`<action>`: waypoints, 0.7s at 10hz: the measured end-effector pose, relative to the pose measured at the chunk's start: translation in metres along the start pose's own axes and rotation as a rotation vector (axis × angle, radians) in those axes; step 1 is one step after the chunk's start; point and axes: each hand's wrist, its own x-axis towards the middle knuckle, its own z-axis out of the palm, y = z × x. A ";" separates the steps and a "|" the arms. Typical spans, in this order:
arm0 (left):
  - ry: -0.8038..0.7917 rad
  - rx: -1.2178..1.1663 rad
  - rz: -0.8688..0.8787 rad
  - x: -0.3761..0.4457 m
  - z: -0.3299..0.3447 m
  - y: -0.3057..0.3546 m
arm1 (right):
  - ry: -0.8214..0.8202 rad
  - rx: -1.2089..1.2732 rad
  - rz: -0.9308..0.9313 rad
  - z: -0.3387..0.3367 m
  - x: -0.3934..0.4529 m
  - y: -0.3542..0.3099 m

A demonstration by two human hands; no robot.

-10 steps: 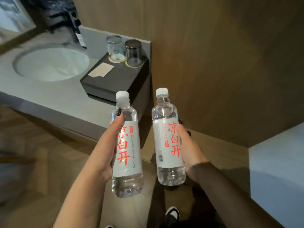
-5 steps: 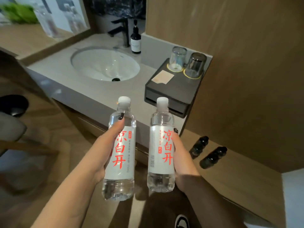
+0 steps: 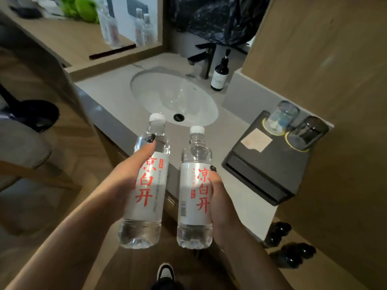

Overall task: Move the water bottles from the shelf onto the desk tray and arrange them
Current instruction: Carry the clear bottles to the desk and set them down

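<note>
At far left a wooden desk (image 3: 69, 38) runs away, blurred; whether it carries a tray cannot be made out. The left hand (image 3: 123, 181) wraps its fingers round a clear plastic water bottle with a white cap and red-lettered white label (image 3: 146, 185), thumb up by the shoulder. Just beside it, apart, the right hand (image 3: 217, 197) grips a matching second bottle (image 3: 194, 189). Both hang upright over the grey counter edge, in front of the white oval sink (image 3: 173, 95). To carry them well, I judge: keep both upright and apart, turn left towards the desk. The bottles standing at the top left are smeared, and the dark bottles (image 3: 291, 254) low at right are unclear.
</note>
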 end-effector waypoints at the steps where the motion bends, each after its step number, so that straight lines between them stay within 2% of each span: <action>1: 0.065 0.014 0.006 0.026 -0.012 0.018 | 0.000 -0.052 -0.028 0.014 0.026 -0.020; 4: 0.098 -0.044 -0.055 0.077 -0.070 0.069 | -0.056 -0.009 -0.045 0.058 0.112 -0.068; 5: 0.055 -0.067 -0.065 0.098 -0.100 0.088 | -0.077 0.004 -0.056 0.089 0.133 -0.086; 7: 0.028 0.062 -0.010 0.148 -0.177 0.151 | 0.027 0.137 -0.048 0.169 0.195 -0.110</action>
